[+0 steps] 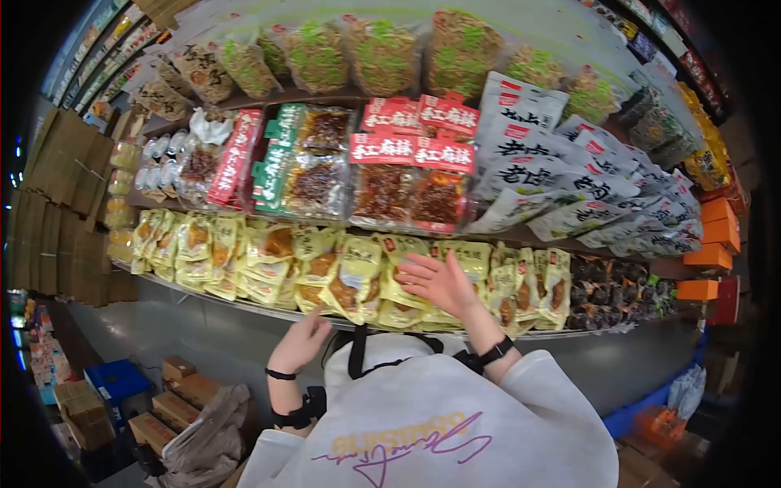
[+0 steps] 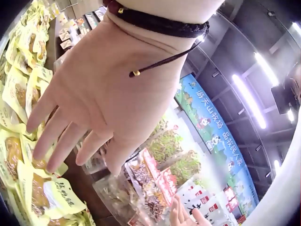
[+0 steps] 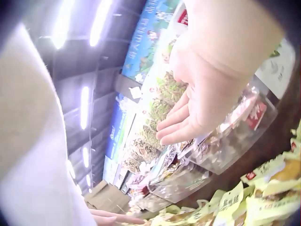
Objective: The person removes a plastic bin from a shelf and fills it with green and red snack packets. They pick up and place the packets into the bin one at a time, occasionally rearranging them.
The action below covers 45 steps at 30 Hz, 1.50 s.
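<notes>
Yellow packets (image 1: 352,272) lie in a row along the front of a display shelf. My right hand (image 1: 439,285) is over them in the head view, palm showing and fingers extended, holding nothing. At the shelf's front edge, my left hand (image 1: 303,343) is lower and to the left, also empty. The left wrist view shows the left hand (image 2: 106,89) with its fingers extended beside the yellow packets (image 2: 42,188). In the right wrist view the right hand (image 3: 202,89) has extended fingers, with yellow packets (image 3: 230,202) below it.
Behind are red-labelled packs (image 1: 412,175), green-labelled packs (image 1: 303,163), silver pouches (image 1: 529,154) and bags with green labels (image 1: 382,53). Dark packets (image 1: 614,289) lie at the right end. Cardboard boxes (image 1: 175,411) stand on the floor at lower left.
</notes>
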Each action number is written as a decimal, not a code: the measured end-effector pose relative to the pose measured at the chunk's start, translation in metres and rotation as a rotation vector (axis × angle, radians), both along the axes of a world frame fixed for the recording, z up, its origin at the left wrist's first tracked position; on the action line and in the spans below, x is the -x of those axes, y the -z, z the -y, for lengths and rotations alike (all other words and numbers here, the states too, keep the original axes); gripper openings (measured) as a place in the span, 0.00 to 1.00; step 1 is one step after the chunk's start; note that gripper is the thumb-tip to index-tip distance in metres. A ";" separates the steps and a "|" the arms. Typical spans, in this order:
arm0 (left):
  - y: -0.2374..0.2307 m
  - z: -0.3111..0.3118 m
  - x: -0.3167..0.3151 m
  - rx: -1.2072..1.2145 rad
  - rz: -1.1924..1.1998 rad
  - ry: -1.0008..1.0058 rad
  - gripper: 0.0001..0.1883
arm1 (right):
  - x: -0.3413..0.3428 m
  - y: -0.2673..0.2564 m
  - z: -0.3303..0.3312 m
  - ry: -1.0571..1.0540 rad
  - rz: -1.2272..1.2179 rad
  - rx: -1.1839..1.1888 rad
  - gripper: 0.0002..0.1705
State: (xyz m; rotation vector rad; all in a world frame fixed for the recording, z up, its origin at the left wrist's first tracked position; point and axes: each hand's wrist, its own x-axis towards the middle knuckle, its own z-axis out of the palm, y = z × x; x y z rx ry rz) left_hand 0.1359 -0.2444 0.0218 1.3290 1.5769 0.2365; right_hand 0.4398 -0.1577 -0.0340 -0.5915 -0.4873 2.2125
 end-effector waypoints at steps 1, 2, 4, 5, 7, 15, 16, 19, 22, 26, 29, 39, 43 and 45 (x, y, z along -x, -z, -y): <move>0.004 -0.002 -0.008 -0.079 -0.028 0.010 0.26 | -0.001 0.003 0.000 -0.002 -0.109 0.062 0.45; 0.006 -0.005 -0.014 -0.161 -0.063 0.016 0.25 | -0.001 0.005 0.001 -0.006 -0.225 0.121 0.45; -0.002 -0.014 -0.030 -0.217 -0.058 0.074 0.25 | -0.002 0.005 0.002 -0.009 -0.225 0.132 0.46; -0.009 -0.019 -0.040 -0.266 -0.055 0.139 0.26 | -0.002 0.006 0.004 -0.030 -0.218 0.125 0.45; -0.018 -0.027 -0.064 -0.442 -0.041 0.148 0.26 | 0.002 0.004 0.008 -0.041 -0.213 0.104 0.44; 0.012 -0.071 -0.102 -1.107 0.231 0.381 0.22 | 0.094 -0.027 0.042 -0.045 0.037 -0.132 0.41; 0.021 -0.084 -0.089 -1.121 0.242 0.394 0.22 | 0.093 -0.030 0.037 -0.029 0.044 -0.146 0.41; 0.050 -0.115 -0.044 -0.874 0.001 0.328 0.25 | 0.069 -0.062 0.025 -0.003 -0.222 -0.155 0.44; 0.058 -0.128 -0.021 -0.289 0.888 -0.302 0.37 | 0.054 -0.109 0.018 0.122 -0.404 -0.133 0.45; -0.021 -0.126 -0.013 0.144 1.853 -0.337 0.48 | 0.054 -0.120 0.006 0.473 -0.075 -0.390 0.47; -0.032 -0.139 -0.014 0.206 1.877 -0.346 0.48 | 0.075 -0.159 0.001 0.669 0.558 -0.889 0.44; -0.112 -0.097 0.030 0.334 1.812 0.195 0.47 | 0.097 -0.045 -0.043 0.167 1.760 -0.975 0.20; -0.131 -0.097 0.049 0.014 1.901 -0.235 0.48 | 0.088 -0.080 -0.019 0.733 1.296 -0.804 0.23; -0.121 -0.108 0.048 0.115 1.977 -0.305 0.48 | 0.111 -0.114 -0.018 0.702 1.182 -0.865 0.24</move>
